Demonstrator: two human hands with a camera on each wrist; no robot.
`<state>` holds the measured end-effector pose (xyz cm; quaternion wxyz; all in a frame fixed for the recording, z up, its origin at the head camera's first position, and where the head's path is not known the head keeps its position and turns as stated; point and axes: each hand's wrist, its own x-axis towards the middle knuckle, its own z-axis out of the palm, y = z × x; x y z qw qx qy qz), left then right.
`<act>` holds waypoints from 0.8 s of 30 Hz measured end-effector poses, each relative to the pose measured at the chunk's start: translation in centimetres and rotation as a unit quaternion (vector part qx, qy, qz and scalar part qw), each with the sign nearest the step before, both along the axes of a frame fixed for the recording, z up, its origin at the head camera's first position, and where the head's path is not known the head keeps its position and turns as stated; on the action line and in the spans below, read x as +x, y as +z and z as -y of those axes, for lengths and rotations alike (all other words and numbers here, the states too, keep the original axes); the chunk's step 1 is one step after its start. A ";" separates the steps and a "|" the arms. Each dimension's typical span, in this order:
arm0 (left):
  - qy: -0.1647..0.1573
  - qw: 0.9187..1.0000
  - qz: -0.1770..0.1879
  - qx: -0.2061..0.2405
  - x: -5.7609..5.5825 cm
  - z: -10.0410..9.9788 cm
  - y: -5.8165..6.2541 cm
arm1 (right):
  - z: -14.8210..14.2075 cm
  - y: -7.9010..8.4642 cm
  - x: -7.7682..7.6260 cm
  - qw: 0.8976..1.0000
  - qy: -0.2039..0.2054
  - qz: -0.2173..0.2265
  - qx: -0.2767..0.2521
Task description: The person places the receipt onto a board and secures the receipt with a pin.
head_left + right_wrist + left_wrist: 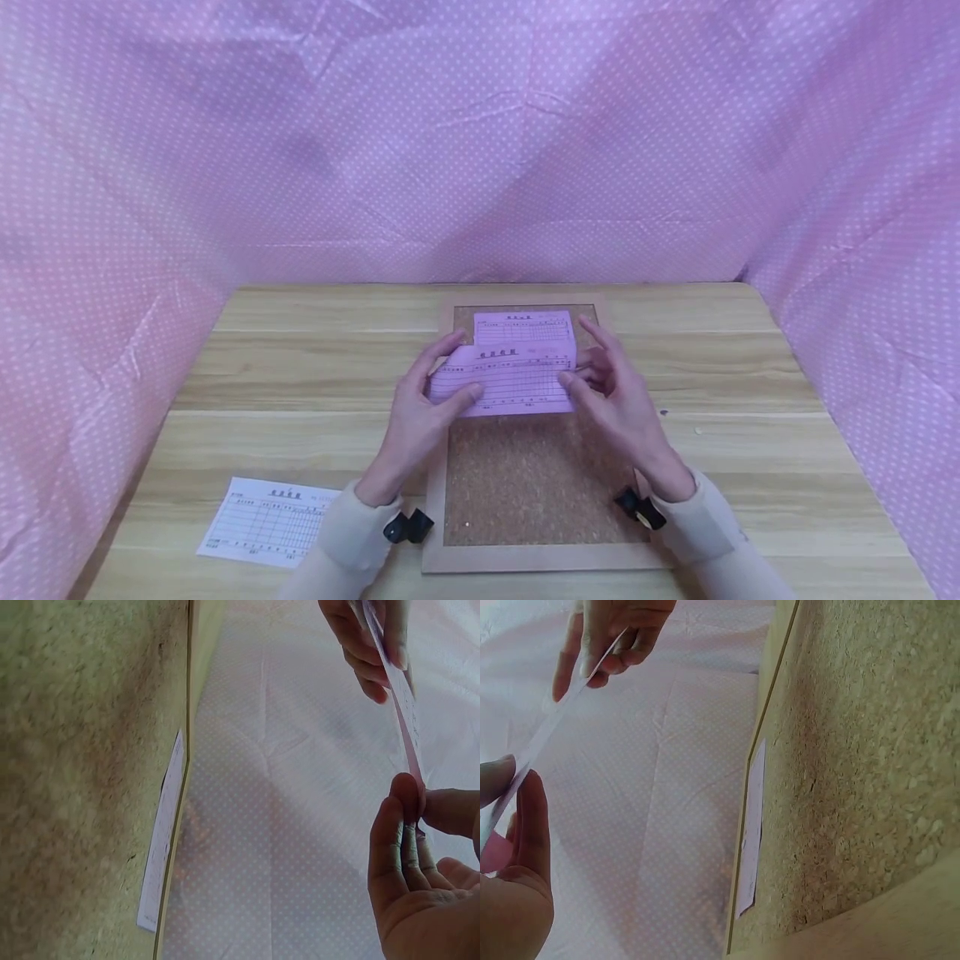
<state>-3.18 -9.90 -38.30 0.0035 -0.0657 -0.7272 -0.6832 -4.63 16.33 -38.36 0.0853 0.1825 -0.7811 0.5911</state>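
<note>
Both hands (417,405) (624,408) pinch a pink form (517,385) between them

Pink dotted backdrop (480,150), prob. cloth

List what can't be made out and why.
- Head view: lower part of the far pink slip on the corkboard, behind the held pink slip.
- Head view: right end of the white slip, behind the left sleeve.
- Head view: fine print on the held pink slip, too small; both wrist views show it nearly edge-on.
- Head view: dark speck beside the corkboard, too small to identify.
</note>
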 end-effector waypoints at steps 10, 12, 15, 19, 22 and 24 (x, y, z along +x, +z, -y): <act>0.000 0.998 -0.017 0.065 -0.7 0.6 -0.7 | -1.6 -0.7 0.0 1.000 -0.020 0.007 0.020; 0.004 0.998 -0.018 0.058 -0.8 0.7 -0.8 | -1.9 -0.8 -0.1 0.999 -0.024 0.005 0.032; 0.008 0.998 -0.011 0.055 -0.9 0.6 -1.0 | -2.2 -0.9 -0.2 0.999 -0.026 0.008 0.045; 0.014 0.999 0.002 0.050 -0.9 0.5 -1.2 | -2.5 -1.0 -0.2 0.998 -0.028 0.019 0.052; 0.022 0.999 0.002 0.035 -0.9 0.3 -1.5 | -2.5 -1.1 -0.2 0.997 -0.032 0.023 0.061; 0.027 0.999 -0.003 0.025 -1.0 0.3 -1.7 | -2.6 -1.2 -0.2 0.996 -0.035 0.029 0.074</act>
